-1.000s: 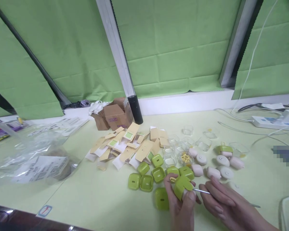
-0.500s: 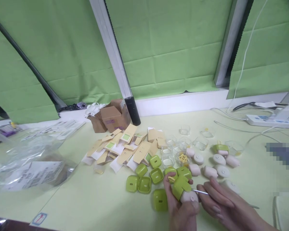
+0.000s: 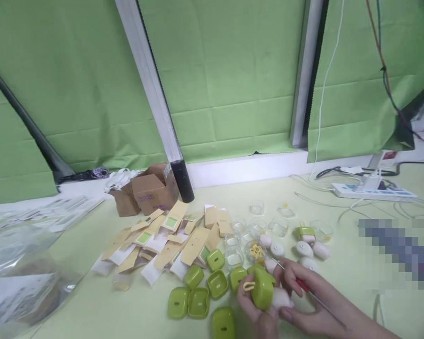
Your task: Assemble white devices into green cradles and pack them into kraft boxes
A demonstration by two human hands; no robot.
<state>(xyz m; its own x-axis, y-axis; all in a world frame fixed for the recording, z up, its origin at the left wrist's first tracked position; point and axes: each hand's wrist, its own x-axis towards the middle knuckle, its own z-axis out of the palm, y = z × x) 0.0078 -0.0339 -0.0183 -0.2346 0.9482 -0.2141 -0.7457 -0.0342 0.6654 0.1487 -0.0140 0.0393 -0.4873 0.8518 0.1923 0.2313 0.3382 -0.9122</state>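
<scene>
My left hand (image 3: 266, 326) is closed around a glossy green cap (image 3: 262, 294), with a small yellow loop (image 3: 248, 286) sticking out on its left side. A pale pinkish-white rounded piece (image 3: 281, 300) sits against the cap's right side; how far it goes in is hidden. My right hand (image 3: 313, 285) grips a thin metal tool (image 3: 303, 284) with a red section, its tip pointing up and left, away from the cap. The right thumb and fingers are also at the pale piece. Several loose green caps (image 3: 199, 302) lie to the left.
Beyond the hands are pale round pieces (image 3: 304, 249), clear plastic cups (image 3: 234, 256) and a cup of yellow loops (image 3: 256, 251). Folded cartons (image 3: 194, 247) are heaped left of them, before a cardboard box (image 3: 151, 190) and black cylinder (image 3: 183, 181). A power strip (image 3: 374, 191) lies back right.
The cap has turned, so its smooth outside and yellow loop now show. The tool's tip has come away from the cap and points up-left. The view has shifted right and up.
</scene>
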